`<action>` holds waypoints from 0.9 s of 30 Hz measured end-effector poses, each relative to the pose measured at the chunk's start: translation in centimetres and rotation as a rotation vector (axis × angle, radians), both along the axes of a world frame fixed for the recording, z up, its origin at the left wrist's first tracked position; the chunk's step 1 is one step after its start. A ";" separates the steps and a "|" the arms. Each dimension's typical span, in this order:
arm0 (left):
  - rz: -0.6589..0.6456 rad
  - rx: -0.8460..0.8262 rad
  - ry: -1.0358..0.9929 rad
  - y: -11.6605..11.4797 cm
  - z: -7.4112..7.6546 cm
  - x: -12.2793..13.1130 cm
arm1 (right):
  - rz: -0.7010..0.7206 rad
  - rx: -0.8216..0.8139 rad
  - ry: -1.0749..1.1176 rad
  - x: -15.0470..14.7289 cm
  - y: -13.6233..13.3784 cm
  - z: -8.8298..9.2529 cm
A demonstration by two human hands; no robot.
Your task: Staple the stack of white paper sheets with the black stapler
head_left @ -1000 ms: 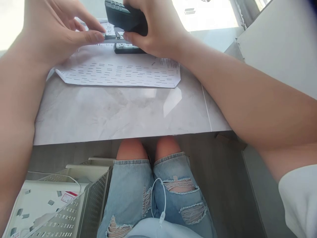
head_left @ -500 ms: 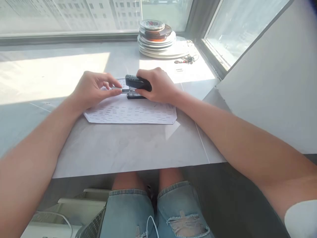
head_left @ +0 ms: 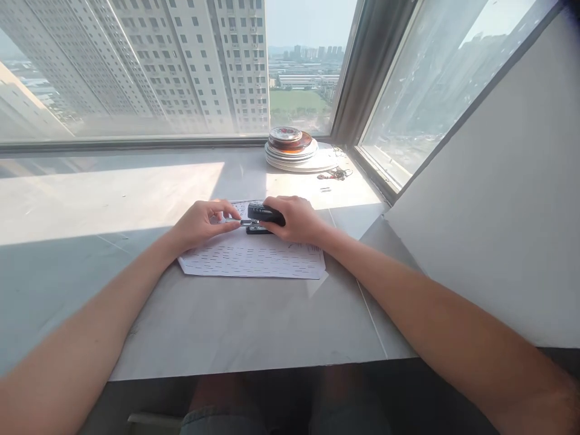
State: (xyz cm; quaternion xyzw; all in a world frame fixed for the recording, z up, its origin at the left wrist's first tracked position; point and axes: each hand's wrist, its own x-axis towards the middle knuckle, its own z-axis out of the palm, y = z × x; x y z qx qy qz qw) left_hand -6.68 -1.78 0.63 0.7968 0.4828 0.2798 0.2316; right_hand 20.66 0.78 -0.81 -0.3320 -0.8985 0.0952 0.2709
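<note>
The right hand point(head_left: 295, 220) is clamped around a black plastic stapler point(head_left: 265, 213), which rests on a white paper sheet printed with short dashes point(head_left: 254, 260) on the pale grey stone worktop point(head_left: 235, 326). The left hand point(head_left: 197, 225) has its fingertips pinched together on the stapler's metal front end. A stack of plates point(head_left: 292, 151) sits well beyond.

- No legible txt/nos. anywhere in view.
- paper sheet point(head_left: 254, 260): rows of short dark dashes only, no letters; faint scribble nr its right edge, too small to read.
- stapler point(head_left: 268, 212): black, no brand/label readable.
- plate stack point(head_left: 292, 151): coloured pattern on top, no wording made out.
- bldgs point(head_left: 217, 60) outside: no signs readable.
</note>
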 end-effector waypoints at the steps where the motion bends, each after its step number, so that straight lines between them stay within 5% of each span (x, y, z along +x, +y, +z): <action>1: 0.000 -0.002 0.002 0.0 0.0 0.0 | 0.005 0.001 0.006 0.0 0.0 0.0; 14: -0.028 -0.001 -0.010 0.3 0.0 -1.3 | 0.015 -0.014 0.031 -0.1 0.0 0.0; 27: -0.100 0.103 -0.045 0.3 -0.3 0.1 | 0.031 -0.016 0.024 -0.3 -0.1 -0.1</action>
